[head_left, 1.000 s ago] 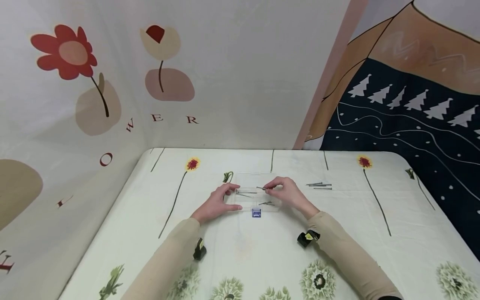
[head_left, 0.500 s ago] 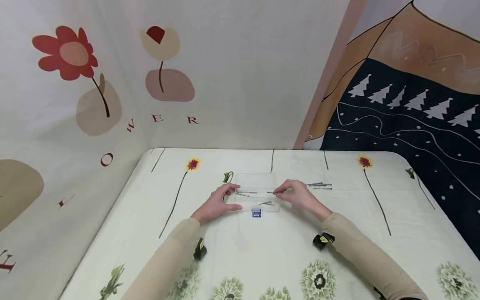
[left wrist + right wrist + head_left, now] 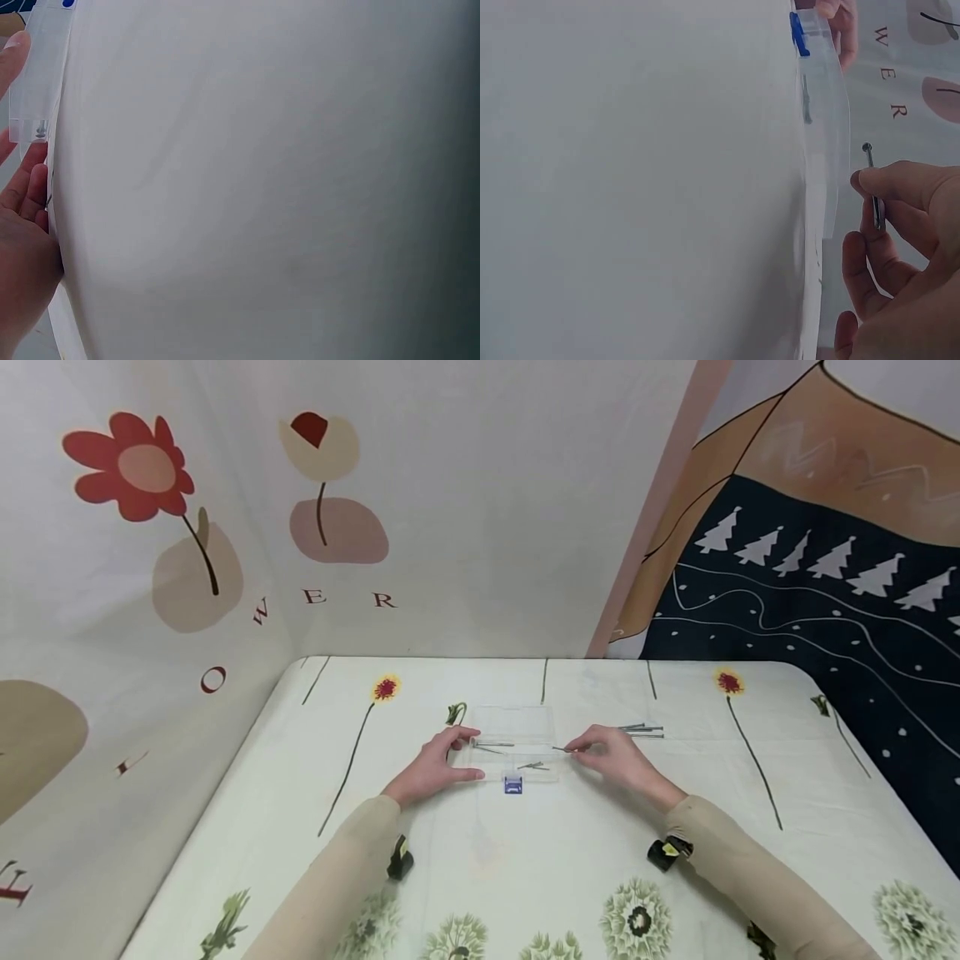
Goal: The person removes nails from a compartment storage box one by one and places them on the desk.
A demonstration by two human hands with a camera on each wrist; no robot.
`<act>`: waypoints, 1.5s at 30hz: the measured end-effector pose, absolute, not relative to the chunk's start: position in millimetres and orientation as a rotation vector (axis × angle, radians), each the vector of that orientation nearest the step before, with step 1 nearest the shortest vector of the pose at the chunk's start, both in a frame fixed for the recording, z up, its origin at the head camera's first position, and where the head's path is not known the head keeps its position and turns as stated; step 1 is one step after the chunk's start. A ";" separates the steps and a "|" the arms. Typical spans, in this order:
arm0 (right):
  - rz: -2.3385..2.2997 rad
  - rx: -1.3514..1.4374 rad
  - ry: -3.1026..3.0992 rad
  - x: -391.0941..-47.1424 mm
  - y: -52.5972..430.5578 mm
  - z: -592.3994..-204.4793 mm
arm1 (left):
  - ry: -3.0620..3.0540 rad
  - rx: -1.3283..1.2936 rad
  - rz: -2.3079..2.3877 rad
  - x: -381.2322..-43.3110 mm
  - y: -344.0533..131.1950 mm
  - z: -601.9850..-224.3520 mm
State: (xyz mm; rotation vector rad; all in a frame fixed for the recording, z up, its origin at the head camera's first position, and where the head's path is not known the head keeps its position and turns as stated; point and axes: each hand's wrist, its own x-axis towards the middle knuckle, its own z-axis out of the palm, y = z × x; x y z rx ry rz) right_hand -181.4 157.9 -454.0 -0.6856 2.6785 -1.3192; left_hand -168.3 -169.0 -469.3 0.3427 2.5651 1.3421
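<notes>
A clear plastic box (image 3: 540, 777) with a blue latch (image 3: 513, 786) stands in the middle of the table, its clear lid (image 3: 513, 722) laid back on the far side. My left hand (image 3: 433, 766) holds the box's left end, thumb at the front and fingers behind. Long nails (image 3: 493, 745) lie in the box's rear part, and several shorter ones (image 3: 534, 767) lie at its front right. Just past the right end, my right hand (image 3: 613, 758) pinches a nail (image 3: 870, 169) between thumb and fingers, its head sticking out beyond the thumb.
Several long nails (image 3: 643, 731) lie on the table right behind my right hand. A white flower-printed cloth (image 3: 487, 860) covers the table. Printed fabric (image 3: 480, 527) hangs along its back and left sides.
My right hand has moved from over the box to the right, past its right end, with the nail still pinched. The left hand and the box have stayed in place.
</notes>
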 end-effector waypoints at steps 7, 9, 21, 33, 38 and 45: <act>-1.328 -0.662 2.695 -182.0 172.6 -452.7 | 2.573 0.338 1.326 -168.5 -169.6 -469.5; -1.329 -0.658 2.696 -182.3 175.7 -453.0 | 2.572 0.344 1.336 -168.2 -169.5 -469.2; -1.261 -0.624 2.754 -182.8 198.5 -452.3 | 2.563 0.327 1.331 -168.6 -168.4 -468.5; -1.186 -0.491 2.832 -185.9 221.8 -450.1 | 2.564 0.334 1.329 -168.4 -168.5 -468.3; -1.128 -0.452 2.857 -188.8 231.2 -450.1 | 2.566 0.331 1.327 -167.7 -168.2 -467.2; -1.119 -0.409 2.848 -193.7 242.4 -449.9 | 2.560 0.337 1.346 -166.9 -167.8 -465.6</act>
